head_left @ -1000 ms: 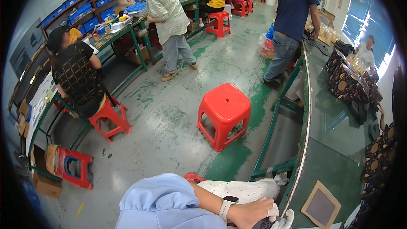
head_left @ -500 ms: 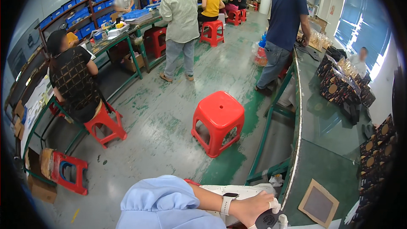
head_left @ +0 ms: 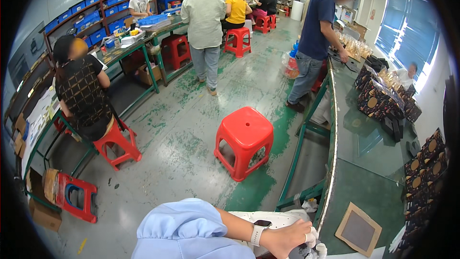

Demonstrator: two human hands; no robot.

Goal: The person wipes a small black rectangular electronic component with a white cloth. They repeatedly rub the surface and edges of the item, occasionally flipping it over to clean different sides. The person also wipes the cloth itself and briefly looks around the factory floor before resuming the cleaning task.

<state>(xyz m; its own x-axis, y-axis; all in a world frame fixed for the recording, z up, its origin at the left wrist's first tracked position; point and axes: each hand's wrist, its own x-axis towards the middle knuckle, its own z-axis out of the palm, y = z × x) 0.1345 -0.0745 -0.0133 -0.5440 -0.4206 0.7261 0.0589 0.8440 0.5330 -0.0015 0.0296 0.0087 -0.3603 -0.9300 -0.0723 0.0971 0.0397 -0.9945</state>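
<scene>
My left arm, in a light blue sleeve with a white-banded watch [head_left: 258, 230], reaches right along the lower edge. My left hand [head_left: 286, 240] bends its fingers, white covers on the tips, over a dark flat piece [head_left: 300, 250] bearing a round pattern. The hand hides most of that piece, and its lower part runs out of the picture. A white dotted surface [head_left: 244, 217] lies behind the wrist. To the right, on the green bench [head_left: 366, 182], rests a grey panel with a tan border [head_left: 359, 230]. My right hand does not show.
A red stool [head_left: 245, 139] stands ahead on the floor, another [head_left: 79, 196] lies tipped at left. Patterned black boxes [head_left: 381, 96] line the bench's right side. A person in dark blue [head_left: 314, 33] stands at the bench, one in stripes [head_left: 205, 17] in the aisle.
My left hand stays in place while the dark piece under its fingers tilts and shows less of its face. The person in stripes has turned and stepped; the person in dark blue has shifted.
</scene>
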